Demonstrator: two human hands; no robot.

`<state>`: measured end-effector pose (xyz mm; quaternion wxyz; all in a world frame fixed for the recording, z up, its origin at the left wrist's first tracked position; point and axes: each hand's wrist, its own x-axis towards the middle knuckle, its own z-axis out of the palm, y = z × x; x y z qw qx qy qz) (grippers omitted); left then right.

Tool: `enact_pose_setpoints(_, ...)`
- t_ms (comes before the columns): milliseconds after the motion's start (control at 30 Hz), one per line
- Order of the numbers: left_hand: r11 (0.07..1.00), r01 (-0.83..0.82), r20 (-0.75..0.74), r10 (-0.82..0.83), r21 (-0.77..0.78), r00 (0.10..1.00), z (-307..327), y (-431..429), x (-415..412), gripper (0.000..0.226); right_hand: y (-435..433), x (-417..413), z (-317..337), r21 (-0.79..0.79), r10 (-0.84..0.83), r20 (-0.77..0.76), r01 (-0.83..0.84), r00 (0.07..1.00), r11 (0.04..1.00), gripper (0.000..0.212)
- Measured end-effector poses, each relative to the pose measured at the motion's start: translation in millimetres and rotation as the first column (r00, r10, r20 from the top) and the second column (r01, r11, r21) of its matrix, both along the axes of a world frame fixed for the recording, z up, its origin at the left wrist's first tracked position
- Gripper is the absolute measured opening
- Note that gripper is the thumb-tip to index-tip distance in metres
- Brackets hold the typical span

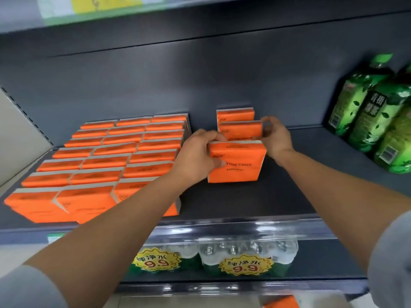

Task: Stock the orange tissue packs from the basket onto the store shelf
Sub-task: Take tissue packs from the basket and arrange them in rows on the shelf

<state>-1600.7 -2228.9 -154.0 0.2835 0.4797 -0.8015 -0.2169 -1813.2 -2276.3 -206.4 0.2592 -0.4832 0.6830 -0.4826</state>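
Three rows of orange tissue packs (115,156) stand upright on the left half of the dark shelf (289,196). A fourth row of three packs runs to their right. My left hand (195,156) grips the front pack (238,163) of that row by its left edge, thumb on the face. My right hand (275,138) holds the right end of the middle pack (241,130), fingers curled round it. The back pack (234,114) stands free near the rear wall. One orange pack (282,302) shows at the bottom edge; the basket itself is hidden.
Green tea bags (375,112) stand at the right end of the shelf. Bare shelf lies between them and the fourth row. Bottled water packs with yellow 9.9 price tags (244,264) fill the shelf below. A clear price rail (222,230) runs along the front edge.
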Motion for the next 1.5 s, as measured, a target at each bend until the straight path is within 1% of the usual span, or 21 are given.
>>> enact_pose_setpoints(133,1.0,-0.011,0.022,0.011,-0.003,1.0,-3,-10,-3,0.049,-15,-3,-3,-0.004,0.01,-0.009,-0.01,1.0,1.0,0.041)
enact_pose_setpoints(300,1.0,-0.023,0.044,0.024,-0.018,0.999,-7,-19,-8,0.051,-29,-5,-8,-0.017,-0.001,-0.042,0.001,0.999,1.0,0.046)
enact_pose_setpoints(467,0.999,-0.016,0.081,0.019,-0.043,0.997,-10,-24,-10,0.05,-36,-5,-9,-0.042,-0.001,-0.109,-0.004,0.994,0.999,0.049)
enact_pose_setpoints(667,0.999,-0.016,0.088,0.02,-0.045,0.996,-14,-29,-11,0.053,-41,-4,-10,-0.064,-0.017,-0.182,0.005,0.983,0.998,0.052)
enact_pose_setpoints(867,0.998,-0.027,0.09,0.032,-0.054,0.995,-20,-36,-13,0.055,-39,-6,-8,-0.04,-0.016,-0.213,0.008,0.977,0.999,0.064)
enact_pose_setpoints(933,0.997,-0.035,0.081,0.04,-0.066,0.996,-23,-41,-15,0.054,-37,-6,-8,-0.021,-0.031,-0.186,0.028,0.982,0.999,0.066)
enact_pose_setpoints(1033,0.993,-0.071,0.055,0.077,-0.093,0.996,-29,-51,-21,0.047,-32,-8,-12,0.021,-0.049,-0.14,0.053,0.989,0.998,0.054)
enact_pose_setpoints(1133,0.986,-0.117,0.056,0.125,-0.118,0.991,-33,-63,-28,0.042,-26,-11,-16,0.056,-0.031,-0.116,0.038,0.993,0.998,0.045)
enact_pose_setpoints(1267,0.972,-0.139,0.094,0.159,-0.19,0.983,-38,-75,-37,0.041,-18,-15,-17,0.086,0.007,-0.128,0.004,0.992,0.996,0.04)
enact_pose_setpoints(1400,0.967,-0.142,0.123,0.17,-0.213,0.978,-43,-83,-45,0.041,-11,-14,-16,0.081,0.047,-0.111,-0.038,0.993,0.996,0.017)
enact_pose_setpoints(1500,0.96,-0.168,0.095,0.193,-0.223,0.977,-47,-88,-48,0.041,-10,-13,-16,0.084,0.054,-0.107,-0.045,0.993,0.995,0.015)
